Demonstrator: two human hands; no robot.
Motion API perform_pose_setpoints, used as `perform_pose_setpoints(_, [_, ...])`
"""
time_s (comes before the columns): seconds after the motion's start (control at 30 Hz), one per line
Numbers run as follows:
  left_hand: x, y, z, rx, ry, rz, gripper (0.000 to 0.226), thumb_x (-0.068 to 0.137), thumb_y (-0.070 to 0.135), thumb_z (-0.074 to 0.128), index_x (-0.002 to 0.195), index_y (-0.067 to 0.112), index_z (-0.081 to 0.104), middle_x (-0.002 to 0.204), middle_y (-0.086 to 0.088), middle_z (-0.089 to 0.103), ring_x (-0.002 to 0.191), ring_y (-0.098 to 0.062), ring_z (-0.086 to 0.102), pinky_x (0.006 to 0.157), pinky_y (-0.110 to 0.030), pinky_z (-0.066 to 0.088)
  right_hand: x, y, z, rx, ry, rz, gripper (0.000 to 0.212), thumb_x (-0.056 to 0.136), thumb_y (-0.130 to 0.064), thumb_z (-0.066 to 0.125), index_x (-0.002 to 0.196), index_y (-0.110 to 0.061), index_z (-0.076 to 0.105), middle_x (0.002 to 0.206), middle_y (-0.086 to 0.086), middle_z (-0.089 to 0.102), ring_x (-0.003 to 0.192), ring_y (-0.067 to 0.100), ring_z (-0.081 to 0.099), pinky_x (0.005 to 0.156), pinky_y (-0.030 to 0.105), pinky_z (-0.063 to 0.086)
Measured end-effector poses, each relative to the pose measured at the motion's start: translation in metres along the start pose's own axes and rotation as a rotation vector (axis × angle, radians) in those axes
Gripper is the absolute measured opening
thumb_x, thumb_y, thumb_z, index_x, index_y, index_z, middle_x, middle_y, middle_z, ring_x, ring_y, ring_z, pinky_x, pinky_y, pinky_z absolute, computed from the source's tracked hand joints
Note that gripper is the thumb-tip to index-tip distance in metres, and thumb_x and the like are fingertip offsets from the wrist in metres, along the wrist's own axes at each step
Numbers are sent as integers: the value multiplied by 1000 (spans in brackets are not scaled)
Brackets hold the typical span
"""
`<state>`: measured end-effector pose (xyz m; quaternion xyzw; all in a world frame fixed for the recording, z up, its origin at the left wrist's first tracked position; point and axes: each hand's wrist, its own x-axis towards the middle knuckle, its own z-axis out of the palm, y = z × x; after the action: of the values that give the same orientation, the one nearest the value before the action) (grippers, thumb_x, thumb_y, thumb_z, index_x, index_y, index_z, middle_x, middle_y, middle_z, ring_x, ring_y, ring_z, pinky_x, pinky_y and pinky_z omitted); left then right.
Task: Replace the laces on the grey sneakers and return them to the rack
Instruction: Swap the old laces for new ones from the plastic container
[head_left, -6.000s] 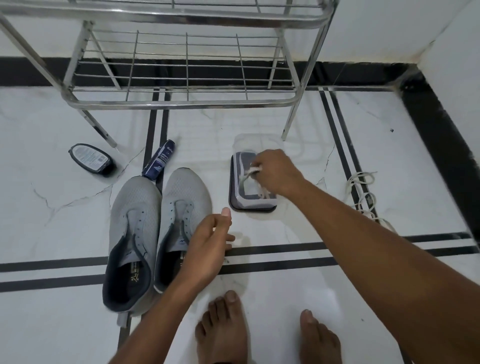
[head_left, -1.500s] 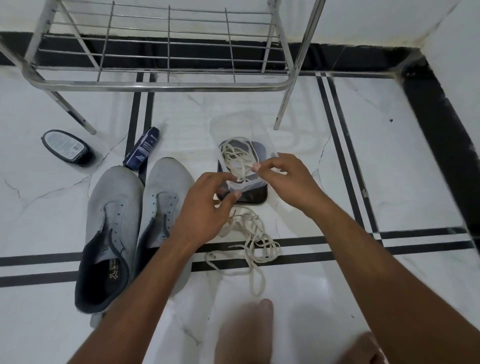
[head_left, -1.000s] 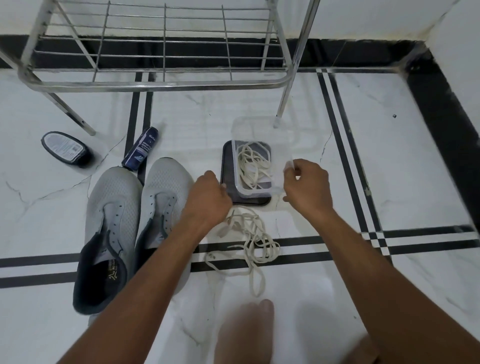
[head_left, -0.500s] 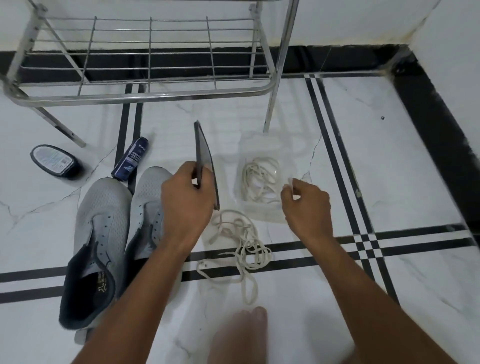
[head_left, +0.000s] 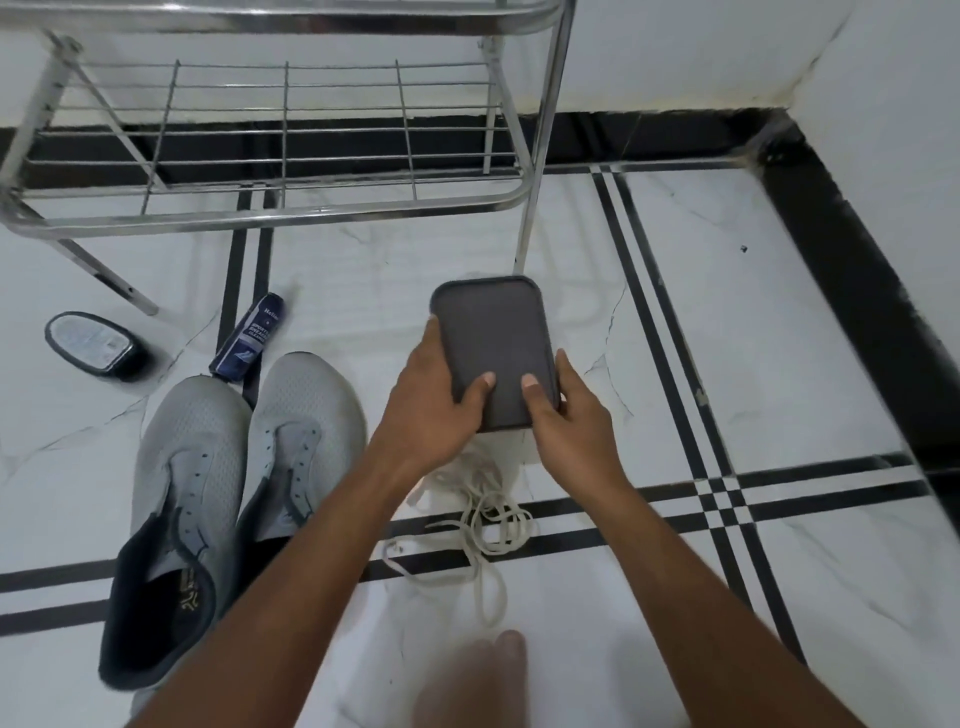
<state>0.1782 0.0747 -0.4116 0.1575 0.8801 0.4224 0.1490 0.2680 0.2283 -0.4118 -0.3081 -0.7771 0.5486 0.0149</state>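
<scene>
Grey sneakers (head_left: 228, 499): lower left of frame, side by side and touching, toes toward frame top, eyelets empty, no laces fitted. Cream lace (head_left: 478, 519): loose tangle on the floor (head_left: 779, 364) at lower centre, just right of the sneakers, partly under the wrists.

Step in hand (judged): seating the dark lid (head_left: 496, 353) on the container, centre frame. Container body is hidden under the lid; contents can't be seen.

Left hand (head_left: 431, 410) grips the lid's left edge, thumb on top near the lower end, fingers wrapped down the side. Right hand (head_left: 571, 421) grips the lower right corner likewise, thumb on top. Both closed on the lid.

Procedure, recommended:
1. Square the lid w/ the rim on all four sides before pressing; the far end sits beside the rack leg, so check it isn't caught there.
2. Press w/ both thumbs, working from near end to far end. Don't lean on one corner only; lid will likely rock.
3. Confirm no lace end is trapped at the near edge; the tangle lies touching or just beside it, can't tell which.
4. Set container aside, away from the lace.

Surroundings: metal rack (head_left: 270, 197) across upper left, lower shelf bare. Blue spray can (head_left: 249, 338) lies just above the sneaker toes. Dark oval tin (head_left: 93, 343) sits further left, near a rack leg. A blurred foot (head_left: 478, 680) at bottom centre.
</scene>
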Motion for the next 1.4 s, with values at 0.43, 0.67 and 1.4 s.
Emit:
perform_pose_setpoints(0.43, [19,-12,0,27,85,-148,59,104,68,49,134,21,67,105,1,72,97,-19,69,90,-38,56,11,5,3,-165,110,-84,37,113,-46,43,146,-31,54,125,-13,66,113,11,65,96,33,56])
perform_pose_setpoints(0.67, [-3,-31,-8,-31,23,-82,47,113,47,45,85,17,69,77,-2,68,72,-16,63,68,-40,52,1,15,13,-181,40,-104,58,108,-58,47,161,-39,34,149,-11,55,132,10,56,111,35,50])
perform_pose_setpoints(1.4, [-31,-34,-16,-328,170,-229,16,105,35,66,116,22,63,96,8,78,79,-8,76,76,-29,63,2,7,23,-151,109,-87,32,114,-41,40,121,-30,69,88,-11,71,80,11,69,76,43,64])
